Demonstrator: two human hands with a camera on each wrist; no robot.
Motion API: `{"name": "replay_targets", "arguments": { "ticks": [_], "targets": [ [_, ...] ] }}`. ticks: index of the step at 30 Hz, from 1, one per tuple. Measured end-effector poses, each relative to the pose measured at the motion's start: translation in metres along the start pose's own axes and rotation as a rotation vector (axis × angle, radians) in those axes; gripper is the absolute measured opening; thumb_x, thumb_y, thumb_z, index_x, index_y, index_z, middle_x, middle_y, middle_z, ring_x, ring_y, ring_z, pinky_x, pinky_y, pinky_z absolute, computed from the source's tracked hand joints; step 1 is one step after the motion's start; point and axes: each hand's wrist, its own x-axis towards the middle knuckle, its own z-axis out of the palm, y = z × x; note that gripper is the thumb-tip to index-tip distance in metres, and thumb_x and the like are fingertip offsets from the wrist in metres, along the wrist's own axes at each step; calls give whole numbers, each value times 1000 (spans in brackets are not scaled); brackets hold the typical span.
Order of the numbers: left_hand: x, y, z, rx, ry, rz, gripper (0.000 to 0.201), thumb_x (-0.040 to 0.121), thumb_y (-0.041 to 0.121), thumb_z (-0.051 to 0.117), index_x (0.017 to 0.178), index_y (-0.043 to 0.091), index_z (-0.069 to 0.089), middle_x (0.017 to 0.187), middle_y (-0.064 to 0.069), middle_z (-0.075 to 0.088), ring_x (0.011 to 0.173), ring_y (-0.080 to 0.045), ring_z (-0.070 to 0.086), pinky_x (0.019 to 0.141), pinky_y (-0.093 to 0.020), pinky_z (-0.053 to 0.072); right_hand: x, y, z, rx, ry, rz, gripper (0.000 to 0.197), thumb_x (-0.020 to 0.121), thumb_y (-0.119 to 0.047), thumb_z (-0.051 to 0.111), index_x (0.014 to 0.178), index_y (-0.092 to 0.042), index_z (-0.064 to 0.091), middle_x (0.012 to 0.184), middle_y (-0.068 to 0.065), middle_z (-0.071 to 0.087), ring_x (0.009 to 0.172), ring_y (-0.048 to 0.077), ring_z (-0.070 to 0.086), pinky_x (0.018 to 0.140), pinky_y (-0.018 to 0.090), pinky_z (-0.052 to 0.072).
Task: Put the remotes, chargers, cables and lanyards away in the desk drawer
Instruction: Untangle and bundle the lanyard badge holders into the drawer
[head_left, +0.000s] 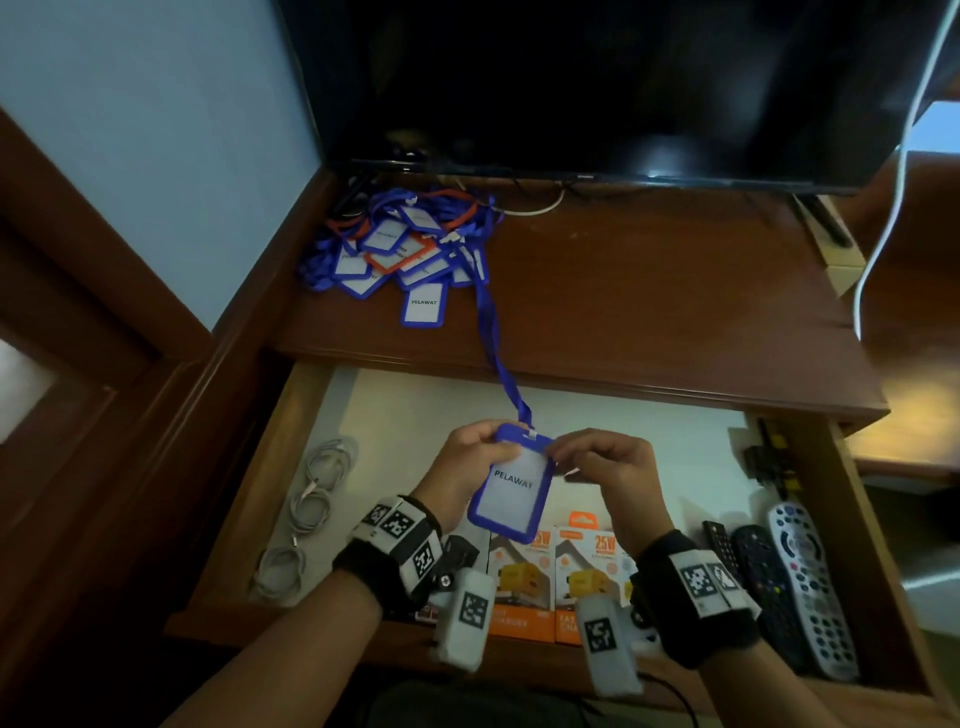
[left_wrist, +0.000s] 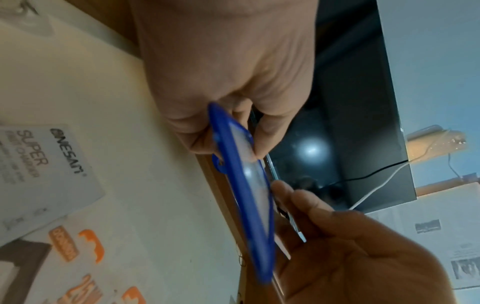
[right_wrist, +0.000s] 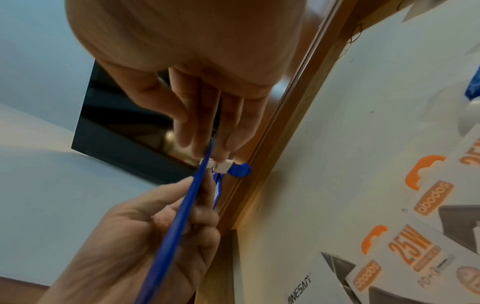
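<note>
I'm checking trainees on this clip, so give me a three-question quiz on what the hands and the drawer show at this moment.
1. True or false: both the left hand and the right hand grip the blue badge holder above the open drawer.
2. Where does the held badge's blue strap lead? A) into the drawer; B) up to the pile of lanyards on the desk top; C) to the TV.
3. Fill in: the remotes lie at the drawer's ____ side, the coiled white cables at the other.

Key: 1 true; 2 B; 3 right.
</note>
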Motion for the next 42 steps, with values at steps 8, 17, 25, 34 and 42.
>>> {"name": "replay_targets", "arguments": {
  "ticks": [8,17,25,34,42],
  "targets": [
    [-28,20,-5,176,-238,65,31,88,-5,54,106,18,67,102,-12,69,84,-27,66,70,-33,55,5,1,11,11,-124,35,37,89,-30,50,97,3,64,96,18,66,87,21,61,80,33,49],
    [-39,21,-31,-148,-6,147,43,87,-13,49,114,16,62,114,-11,68,95,-27,66,82,-40,55,-4,-5,38,37,-244,91,41,88,-42,57,79,-2,56,56,7,49,49,13,42,53,17,38],
    [-35,17,-26,-466,254,144,46,83,-10,51,113,22,63,106,-11,69,90,-28,65,82,-48,54,-13,-11,68,18,-315,204,27,91,-21,58,115,-8,59,104,10,70,89,23,69,74,30,57],
    [-27,14,-32,-289,164,153,48,81,-5,58,111,32,64,107,-13,63,91,-26,63,74,-36,54,-12,-25,53,-71,-323,222,17,96,-16,51,92,-7,65,77,2,69,64,7,66,55,15,48],
    [-23,36,-64,337,-338,1,41,75,9,71,114,19,62,98,-7,65,87,-21,63,73,-29,51,-12,-37,34,-195,-483,338,13,90,-18,61,85,-7,67,79,7,71,69,16,68,58,20,52]
  ]
}}
